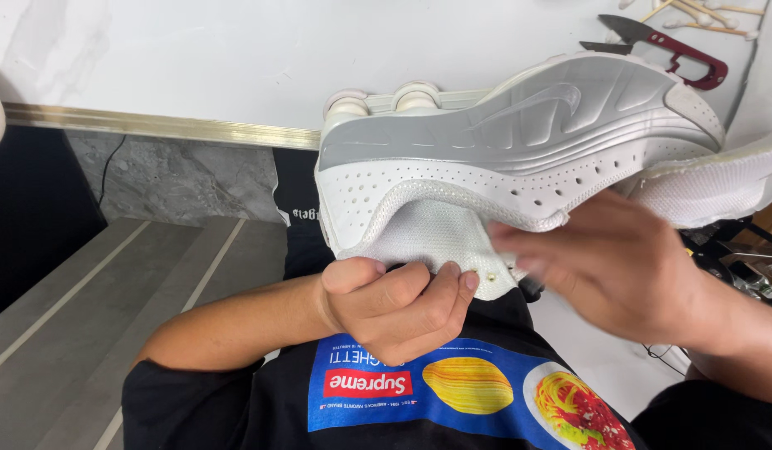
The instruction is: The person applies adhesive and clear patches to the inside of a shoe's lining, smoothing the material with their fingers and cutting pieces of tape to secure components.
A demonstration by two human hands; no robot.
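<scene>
I hold the white-and-silver sneaker (519,142) up before me: my left hand (394,304) pinches its soft mesh tongue at six o'clock, my right hand (619,267) grips the collar at four. It looks light, with a stiff sole and floppy mesh, so the firm collar seems the best hold.

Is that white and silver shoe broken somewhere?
Yes. The white and silver perforated sneaker looks damaged: its white mesh lining hangs loose below the collar, pinched by the left hand. The right hand grips the side. At the toe, the sole seems peeled away.
</scene>
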